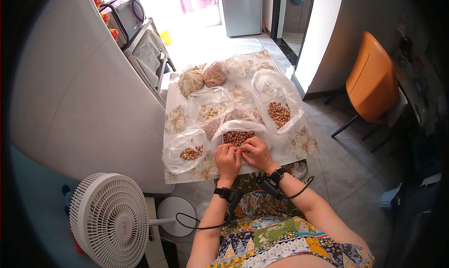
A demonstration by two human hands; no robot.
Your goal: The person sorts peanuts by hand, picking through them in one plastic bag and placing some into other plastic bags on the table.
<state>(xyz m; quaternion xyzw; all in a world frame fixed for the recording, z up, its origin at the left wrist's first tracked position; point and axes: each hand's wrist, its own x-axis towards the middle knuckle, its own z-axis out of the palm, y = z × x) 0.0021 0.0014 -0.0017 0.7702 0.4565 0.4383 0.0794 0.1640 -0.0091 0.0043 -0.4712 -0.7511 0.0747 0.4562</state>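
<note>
Both hands meet at the near edge of an open plastic bag (218, 138) of reddish-brown nuts (238, 137). My left hand (228, 161) has its fingers pinched together, touching those of my right hand (256, 153), also pinched. Whatever lies between the fingertips is too small to make out. To the left, a plastic bag (172, 149) holds a small heap of nuts (191, 153). Behind it, another open bag (199, 99) contains pale pieces (210, 112). On the right a larger bag (264, 88) has brown nuts (279, 114) in it.
Two filled bags, one yellowish (191, 82) and one brownish (214, 75), stand at the back of the flowered tablecloth (304, 144). A white fan (112, 221) is at the lower left. An orange chair (372, 76) stands right, a fridge (242, 13) behind.
</note>
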